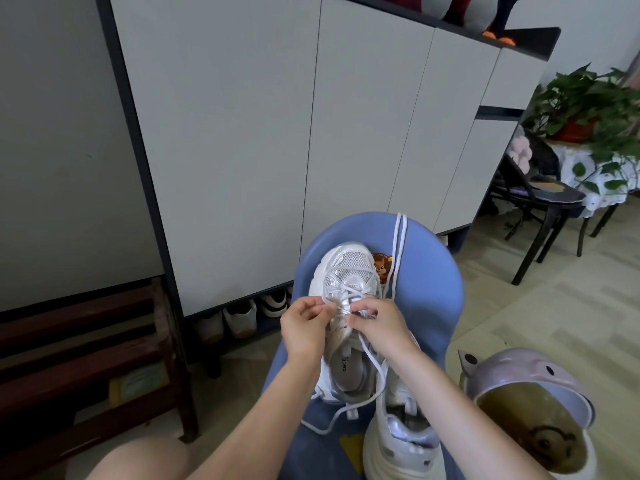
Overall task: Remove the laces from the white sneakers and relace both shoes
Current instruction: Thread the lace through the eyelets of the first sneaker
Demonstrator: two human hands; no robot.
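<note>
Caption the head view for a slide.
Both hands, left and right, pinch the lace over a white sneaker on a blue chair.

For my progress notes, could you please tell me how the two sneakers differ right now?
The far sneaker has a lace through its eyelets, and both hands, left and right, work on it. The near sneaker is untouched, partly hidden by the right arm, so its lacing is unclear. Both are white and sit on the blue stool.

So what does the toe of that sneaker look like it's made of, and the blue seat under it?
Sneaker: toe looks like white woven mesh, its grid of holes visible, with glossy, probably synthetic, overlays. Blue seat: probably moulded plastic, smooth with a dull sheen.
</note>
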